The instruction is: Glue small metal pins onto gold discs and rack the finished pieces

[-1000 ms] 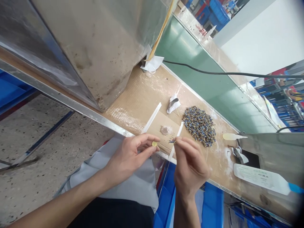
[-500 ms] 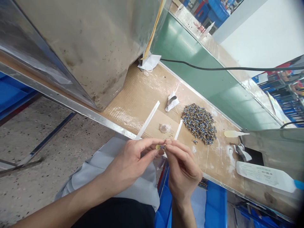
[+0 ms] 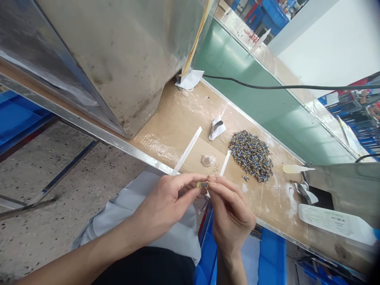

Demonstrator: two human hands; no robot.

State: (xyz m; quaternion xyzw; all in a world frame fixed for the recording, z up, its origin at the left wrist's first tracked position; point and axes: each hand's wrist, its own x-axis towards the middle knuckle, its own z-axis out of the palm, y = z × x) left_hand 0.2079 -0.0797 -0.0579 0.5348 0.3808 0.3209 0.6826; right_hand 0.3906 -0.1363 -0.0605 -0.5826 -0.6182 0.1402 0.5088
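Observation:
My left hand (image 3: 169, 204) and my right hand (image 3: 231, 213) meet fingertip to fingertip just over the bench's front edge. Between them is a small blue-and-gold piece (image 3: 204, 185), with a yellow round bit at its left end. The left thumb and index finger pinch it from one side, the right fingertips from the other. Fingers cover much of it, so its exact kind is hidden. Beyond the hands, a small clear dish (image 3: 208, 160) sits on the bench, with tiny specks scattered beside it. A heap of similar blue-and-gold pieces (image 3: 251, 156) lies farther right, one piece apart from it.
A squeeze bottle with a pale yellow liquid (image 3: 293, 169) and a large white bottle (image 3: 335, 223) lie at the right. Crumpled white paper (image 3: 217, 128) rests behind the dish. A metal housing (image 3: 118, 59) stands at the left. Below the bench edge is a blue bin (image 3: 271, 253).
The whole view has shifted slightly, moving the scene a little to the right. Both hands keep the same pinch on the small piece, with hardly any finger movement.

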